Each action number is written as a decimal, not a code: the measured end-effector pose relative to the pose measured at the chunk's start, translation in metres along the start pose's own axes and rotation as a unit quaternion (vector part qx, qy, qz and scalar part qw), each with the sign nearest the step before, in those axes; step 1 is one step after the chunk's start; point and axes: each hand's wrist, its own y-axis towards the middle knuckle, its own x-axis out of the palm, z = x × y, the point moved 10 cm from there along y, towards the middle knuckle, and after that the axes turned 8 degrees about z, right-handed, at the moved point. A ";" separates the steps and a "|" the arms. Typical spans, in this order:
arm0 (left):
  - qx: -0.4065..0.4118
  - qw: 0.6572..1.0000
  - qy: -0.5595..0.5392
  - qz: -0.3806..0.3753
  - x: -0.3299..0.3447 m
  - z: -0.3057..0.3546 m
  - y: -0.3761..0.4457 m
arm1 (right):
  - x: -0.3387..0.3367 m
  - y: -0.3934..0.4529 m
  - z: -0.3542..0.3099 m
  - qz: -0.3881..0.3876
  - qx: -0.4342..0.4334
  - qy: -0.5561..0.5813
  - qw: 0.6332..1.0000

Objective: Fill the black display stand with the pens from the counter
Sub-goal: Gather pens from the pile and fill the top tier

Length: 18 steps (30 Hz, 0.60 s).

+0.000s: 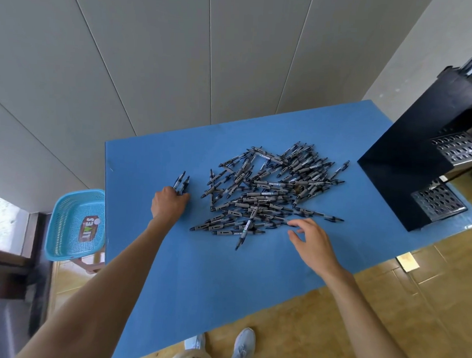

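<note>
A loose heap of grey and black pens [272, 191] lies in the middle of the blue counter [203, 272]. My left hand [167, 203] rests left of the heap, closed around a small bunch of pens [181, 182] whose tips stick out past the fingers. At the heap's near right edge my right hand [312, 240] hovers with fingers spread, fingertips touching the nearest pens. The black display stand [409, 148] stands at the counter's right end, with perforated metal trays [458, 148] on its tiers; pens show in its top tier at the frame edge.
A light blue plastic basket [74, 223] sits on a stool just off the counter's left edge. Grey wall panels rise behind the counter. My feet in grey shoes [242, 347] stand on the yellowish tiled floor at the near edge.
</note>
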 end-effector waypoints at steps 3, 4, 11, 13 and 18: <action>0.024 0.999 0.048 -0.005 -0.007 -0.003 -0.009 | 0.001 0.001 0.001 -0.001 -0.004 0.001 1.000; 0.033 0.997 0.063 -0.006 -0.008 -0.005 -0.013 | 0.001 0.001 0.001 -0.002 -0.005 0.002 1.000; 0.051 0.996 -0.078 0.002 -0.006 -0.013 -0.066 | 0.007 0.010 -0.010 0.001 -0.020 0.017 1.000; 0.087 0.993 -0.080 -0.025 0.004 0.002 -0.085 | 0.008 0.011 -0.014 0.002 -0.022 0.022 0.999; 0.155 0.982 -0.079 -0.070 0.021 0.063 -0.122 | 0.007 0.009 -0.014 0.005 -0.027 0.034 0.999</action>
